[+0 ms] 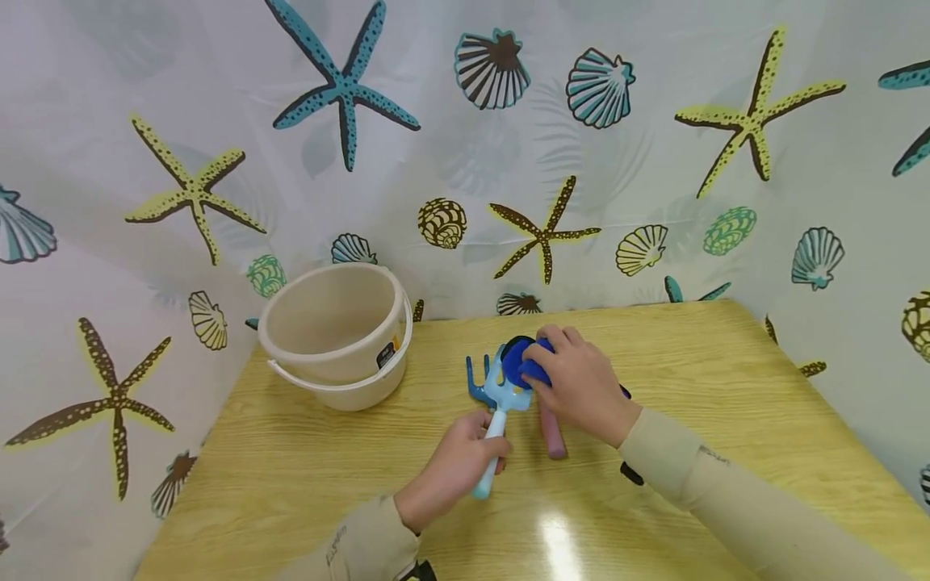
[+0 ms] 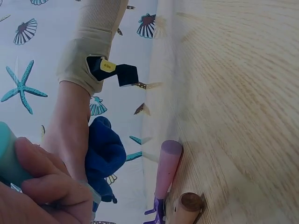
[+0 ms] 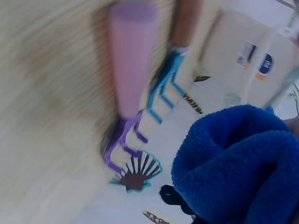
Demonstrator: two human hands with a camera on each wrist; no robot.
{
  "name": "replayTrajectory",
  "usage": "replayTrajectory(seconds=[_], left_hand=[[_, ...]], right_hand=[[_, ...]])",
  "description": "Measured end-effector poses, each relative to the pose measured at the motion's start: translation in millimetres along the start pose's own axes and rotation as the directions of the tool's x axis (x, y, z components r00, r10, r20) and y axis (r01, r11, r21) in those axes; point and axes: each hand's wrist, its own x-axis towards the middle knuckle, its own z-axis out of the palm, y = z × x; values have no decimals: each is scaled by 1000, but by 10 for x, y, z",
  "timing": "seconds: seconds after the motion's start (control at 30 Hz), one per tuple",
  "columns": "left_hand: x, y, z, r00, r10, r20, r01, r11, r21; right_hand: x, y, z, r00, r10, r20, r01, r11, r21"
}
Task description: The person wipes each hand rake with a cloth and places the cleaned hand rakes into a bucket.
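My left hand [image 1: 458, 456] grips the pale handle of a light blue hand fork [image 1: 497, 428], its tines pointing away from me. My right hand [image 1: 584, 383] holds a bunched blue cloth [image 3: 233, 163] against the fork's head, which is partly hidden by it. Beneath, on the table, lies a purple hand fork with a pink handle [image 3: 133, 60]. Beside it is a blue hand fork [image 1: 477, 392] whose brown handle [image 2: 185, 209] shows in the left wrist view. The left wrist view catches the teal handle end [image 2: 10, 156] sticking out of my left fist.
A cream bucket [image 1: 349, 371] with a white carrying handle stands at the back left of the wooden table [image 1: 305, 484]. Behind and along both sides hangs a white curtain [image 1: 465, 137] printed with starfish and shells.
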Motion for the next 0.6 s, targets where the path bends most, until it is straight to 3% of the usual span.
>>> replayTrajectory(seconds=[0.17,0.3,0.47,0.6], left_hand=[[15,-30,10,1000,-23,6,23,999,-36],[20,-39,-5,999,-40,3,40,998,-54],[12,-55,-28,999,-43,6,43,998,-45],[17,-59,-30,999,-43,7,44,999,-31]], right_hand=[[21,43,19,997,-70,22,73,991,-113],[54,112,-23,992,-127,-18,122,978,-171],[102,163,-106,992,-101,-81,94,992,-83],[147,78,-119,985,-155,-70,154,988,-23]])
